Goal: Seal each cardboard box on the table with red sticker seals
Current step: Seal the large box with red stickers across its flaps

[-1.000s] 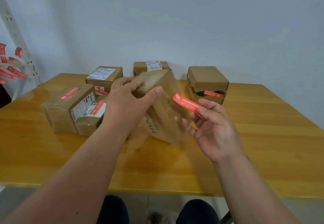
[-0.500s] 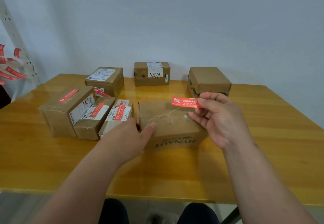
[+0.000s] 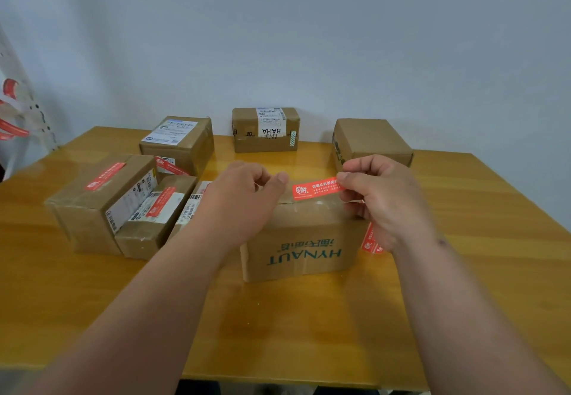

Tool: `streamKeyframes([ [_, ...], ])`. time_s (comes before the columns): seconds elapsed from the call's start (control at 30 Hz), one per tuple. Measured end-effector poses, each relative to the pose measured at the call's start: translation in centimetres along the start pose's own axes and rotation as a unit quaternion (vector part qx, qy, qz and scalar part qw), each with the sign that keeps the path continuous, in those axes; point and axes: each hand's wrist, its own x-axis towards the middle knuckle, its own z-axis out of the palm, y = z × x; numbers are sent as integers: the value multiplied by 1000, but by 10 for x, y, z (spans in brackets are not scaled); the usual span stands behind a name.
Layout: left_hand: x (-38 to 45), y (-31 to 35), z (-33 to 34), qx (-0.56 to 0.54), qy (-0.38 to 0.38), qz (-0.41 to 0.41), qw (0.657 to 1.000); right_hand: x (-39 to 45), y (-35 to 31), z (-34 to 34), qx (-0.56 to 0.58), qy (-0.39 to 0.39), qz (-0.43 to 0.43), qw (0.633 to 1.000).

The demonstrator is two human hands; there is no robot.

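— Where is the red sticker (image 3: 316,188) held?

— It is held stretched just above the top of the printed box (image 3: 304,240), which stands on the wooden surface (image 3: 309,326). Its right end is pinched by the right hand (image 3: 378,200). The left hand (image 3: 244,200) is curled at its left end; whether the thumb actually touches the sticker cannot be told.

— Is anything else seen on that box?

— A second red sticker (image 3: 370,240) is seen at its right side, partly hidden by the right hand.

— And what lies around the printed box?

— Just left of it, three boxes (image 3: 123,209) marked with red stickers are set side by side. Behind them a box with a white label (image 3: 179,141) is placed. Straight behind the printed box, against the wall, a box with a label strip (image 3: 265,130) is found, and behind it to the right a plain box (image 3: 370,141). Far to the left of the printed box, loose red strips (image 3: 12,129) are hung on a rack.
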Motion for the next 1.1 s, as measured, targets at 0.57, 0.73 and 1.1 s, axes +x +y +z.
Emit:
streamKeyframes([
  [0.57,32,-6,1,53,-104,-34,993,13,4,22,-363,-11,-128,923],
  [0.73,38,-8,6,150,-87,-10,985,15,12,26,-410,-36,-168,896],
  [1.1,32,-4,12,182,-69,-9,981,18,15,25,-443,-53,-202,872],
])
